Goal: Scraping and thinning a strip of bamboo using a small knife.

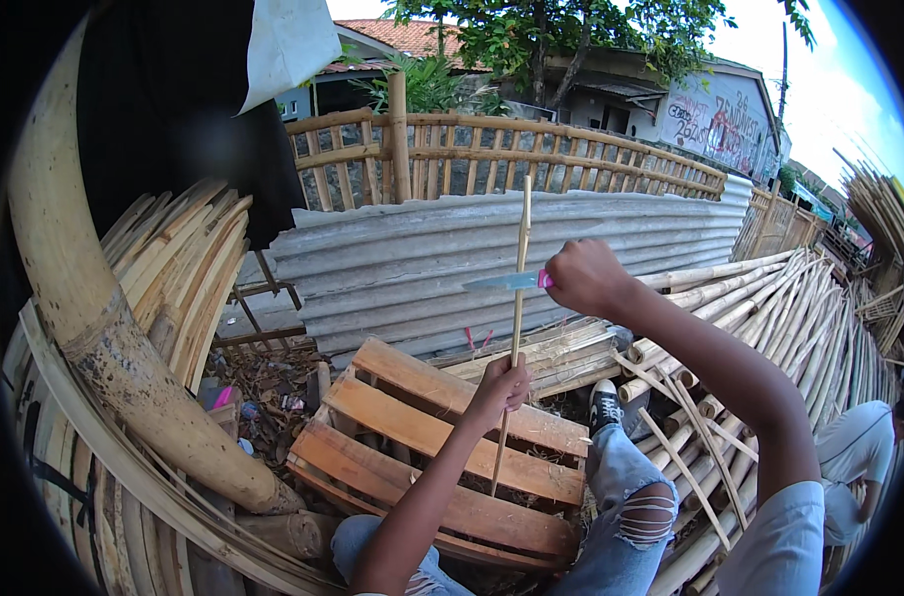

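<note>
My left hand [499, 385] grips a thin bamboo stick [519, 288] near its middle and holds it upright over a wooden pallet [412, 447]. In my right hand [583, 276], raised to the right of the stick, is a knife [506, 281] with a pink handle. Its blade points left and lies across the stick, well above my left hand. My legs in torn jeans and a black shoe [605, 405] rest on the pallet's right side.
A thick bamboo trunk [84, 318] and split bamboo slats [189, 268] stand at the left. Corrugated sheeting [422, 258] and a bamboo fence [491, 154] lie behind. Several bamboo poles [769, 318] are piled at the right, where another person [859, 452] crouches.
</note>
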Demonstrator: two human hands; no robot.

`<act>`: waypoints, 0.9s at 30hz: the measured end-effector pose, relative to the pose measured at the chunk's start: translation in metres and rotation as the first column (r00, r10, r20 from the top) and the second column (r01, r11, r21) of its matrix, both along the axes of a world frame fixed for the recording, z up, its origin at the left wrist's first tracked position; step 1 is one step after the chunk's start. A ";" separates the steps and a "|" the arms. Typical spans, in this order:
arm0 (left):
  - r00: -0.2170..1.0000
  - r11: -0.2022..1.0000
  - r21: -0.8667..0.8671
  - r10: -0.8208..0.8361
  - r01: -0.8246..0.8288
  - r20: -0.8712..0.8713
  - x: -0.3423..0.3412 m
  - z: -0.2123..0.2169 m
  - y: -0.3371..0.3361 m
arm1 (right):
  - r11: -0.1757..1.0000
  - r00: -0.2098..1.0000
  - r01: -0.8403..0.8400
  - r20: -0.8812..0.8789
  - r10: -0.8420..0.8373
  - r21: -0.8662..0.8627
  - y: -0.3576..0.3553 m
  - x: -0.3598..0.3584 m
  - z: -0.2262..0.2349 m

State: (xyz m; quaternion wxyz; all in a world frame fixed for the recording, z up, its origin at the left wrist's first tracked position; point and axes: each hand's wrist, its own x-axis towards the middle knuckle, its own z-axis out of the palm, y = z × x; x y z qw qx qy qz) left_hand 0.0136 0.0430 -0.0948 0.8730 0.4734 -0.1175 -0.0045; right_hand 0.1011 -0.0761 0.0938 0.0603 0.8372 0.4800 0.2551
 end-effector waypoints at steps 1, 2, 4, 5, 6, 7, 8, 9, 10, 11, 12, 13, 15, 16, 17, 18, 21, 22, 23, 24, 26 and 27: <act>1.000 1.000 0.007 0.007 -0.007 0.002 -0.001 0.000 0.003 | 0.998 1.000 -0.006 -0.018 0.005 -0.068 0.005 -0.002 -0.010; 1.000 1.000 0.010 0.022 -0.022 0.000 0.000 -0.002 0.004 | 0.998 1.000 -0.009 -0.018 0.008 -0.066 0.006 0.002 -0.004; 1.000 1.000 0.010 0.000 0.000 0.000 0.004 -0.004 -0.004 | 0.954 0.985 0.171 -0.053 -0.163 0.247 -0.001 0.016 0.024; 1.000 1.000 0.018 0.005 -0.005 -0.001 0.006 -0.004 -0.003 | 0.901 0.965 0.255 -0.155 -0.213 0.352 0.002 0.020 0.041; 1.000 1.000 0.026 0.011 -0.011 -0.002 0.008 -0.005 -0.003 | 0.898 0.964 0.259 -0.156 -0.217 0.354 0.001 0.017 0.038; 0.999 0.999 0.025 0.036 -0.036 0.012 0.007 -0.008 -0.005 | 0.952 0.972 0.216 -0.139 -0.189 0.216 0.000 0.012 0.031; 0.999 0.998 0.039 0.047 -0.047 0.015 0.003 -0.009 0.003 | 0.985 0.982 0.153 -0.126 -0.142 0.085 0.007 0.006 0.023; 0.996 0.996 0.039 0.085 -0.086 0.012 0.001 -0.008 0.000 | 0.989 0.992 0.112 -0.050 -0.118 -0.099 0.005 -0.002 0.015; 0.992 0.992 0.037 0.124 -0.125 0.009 0.001 -0.007 -0.001 | 0.986 0.989 0.133 -0.055 -0.139 -0.101 0.005 0.003 0.013; 0.990 0.989 0.053 0.138 -0.139 0.035 0.003 -0.008 -0.001 | 0.986 0.983 0.168 -0.082 -0.165 0.018 0.005 0.009 0.023; 0.991 0.990 0.054 0.127 -0.129 0.034 0.003 -0.007 -0.004 | 0.968 0.973 0.213 -0.117 -0.198 0.133 0.003 0.016 0.040; 0.992 0.988 0.091 0.124 -0.125 0.017 0.004 -0.005 -0.006 | 0.914 0.963 0.255 -0.169 -0.210 0.316 -0.001 0.025 0.060; 0.984 0.974 0.136 0.181 -0.179 -0.003 -0.001 0.001 -0.018 | 0.921 0.946 0.321 -0.022 -0.324 0.221 -0.011 0.033 0.073; 0.984 0.974 0.141 0.180 -0.179 0.003 -0.003 0.000 -0.019 | 0.943 0.950 0.307 0.013 -0.311 0.126 -0.014 0.036 0.062; 0.969 0.954 0.173 0.245 -0.244 0.017 -0.004 -0.002 -0.016 | 0.941 0.943 0.333 0.003 -0.334 0.052 -0.009 0.034 0.050; 0.951 0.932 0.193 0.308 -0.307 0.030 -0.004 -0.003 -0.018 | 0.936 0.941 0.339 -0.028 -0.338 0.099 -0.013 0.029 0.042; 0.952 0.932 0.199 0.305 -0.302 0.014 -0.003 -0.001 -0.017 | 0.881 0.931 0.364 -0.158 -0.330 0.302 -0.028 0.035 0.050; 0.955 0.931 0.222 0.295 -0.289 0.005 -0.002 0.000 -0.018 | 0.857 0.936 0.344 -0.218 -0.278 0.383 -0.037 0.035 0.052; 0.955 0.931 0.218 0.298 -0.292 0.007 -0.002 0.001 -0.013 | 0.823 0.937 0.326 -0.274 -0.217 0.466 -0.040 0.028 0.054; 0.993 0.988 0.099 0.119 -0.118 -0.002 -0.001 0.000 -0.005 | 0.828 0.940 0.317 -0.272 -0.207 0.463 -0.036 0.018 0.053; 0.998 0.998 -0.024 -0.055 0.055 0.016 0.003 -0.005 0.004 | 0.893 0.952 0.249 -0.265 -0.155 0.375 -0.029 -0.005 0.044; 0.996 0.998 -0.052 0.032 -0.028 0.078 0.006 -0.008 0.005 | 0.928 0.967 0.211 -0.205 -0.152 0.308 -0.024 -0.010 0.036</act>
